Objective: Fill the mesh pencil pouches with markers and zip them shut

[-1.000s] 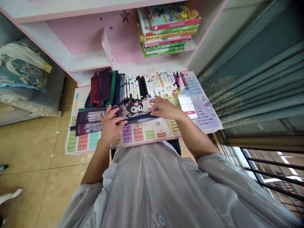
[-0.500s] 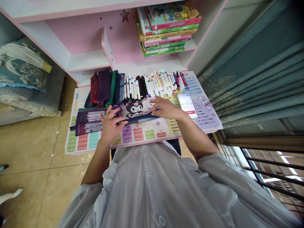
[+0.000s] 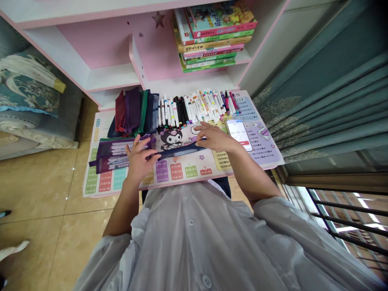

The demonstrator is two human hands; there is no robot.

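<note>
A dark blue mesh pouch (image 3: 178,151) with a zip edge is stretched between my hands over the printed desk mat (image 3: 239,161). My left hand (image 3: 140,157) pinches its left end, and my right hand (image 3: 214,138) pinches the right end with the fingers bent over it. Left of my left hand lies a purple mesh pouch (image 3: 103,155) with several markers inside. Beyond the hands, a row of loose markers (image 3: 197,107) spreads across the mat. Beside the row, red, purple, green and blue pouches (image 3: 132,111) are piled together.
To the right of my right hand lies a phone (image 3: 239,135) showing a timer. A stack of books (image 3: 212,44) sits on the pink and white shelf (image 3: 103,76) behind the mat. Curtains (image 3: 321,89) hang at the right.
My right hand has shifted very slightly to the right along the blue pouch, and the left hand slightly left. The pouch stays held at both ends.
</note>
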